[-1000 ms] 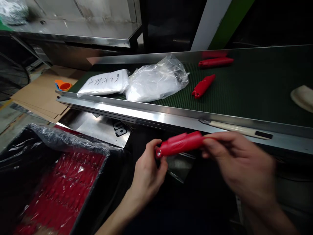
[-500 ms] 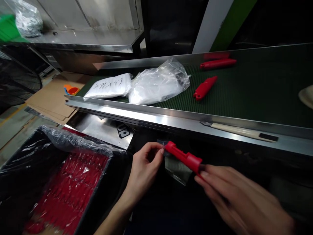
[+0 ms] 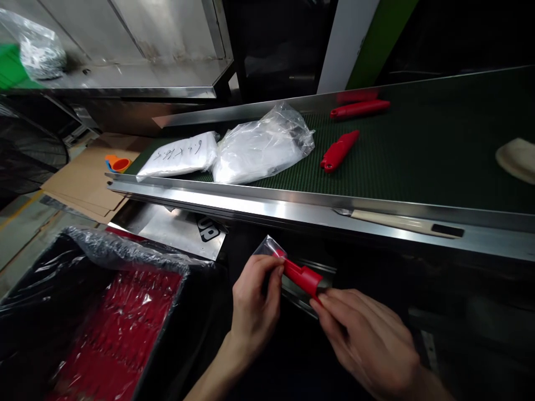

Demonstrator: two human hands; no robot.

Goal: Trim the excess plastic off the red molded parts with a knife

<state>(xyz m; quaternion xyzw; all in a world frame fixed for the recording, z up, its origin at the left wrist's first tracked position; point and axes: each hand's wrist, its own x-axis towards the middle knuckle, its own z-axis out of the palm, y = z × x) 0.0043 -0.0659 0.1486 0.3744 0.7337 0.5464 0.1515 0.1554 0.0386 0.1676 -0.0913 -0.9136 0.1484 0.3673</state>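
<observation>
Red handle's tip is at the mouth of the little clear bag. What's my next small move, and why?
Probably push the red handle further in with the right hand while the left hand holds the clear bag open: only its tip is inside, most of it still outside.

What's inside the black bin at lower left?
The black bin is lined with clear plastic film; beneath it shows a layer of red pieces, blurred by glare. Anything under that layer is hidden.

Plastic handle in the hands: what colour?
Red, clearest in the head view: plastic handle, held between left hand and right hand.
</observation>
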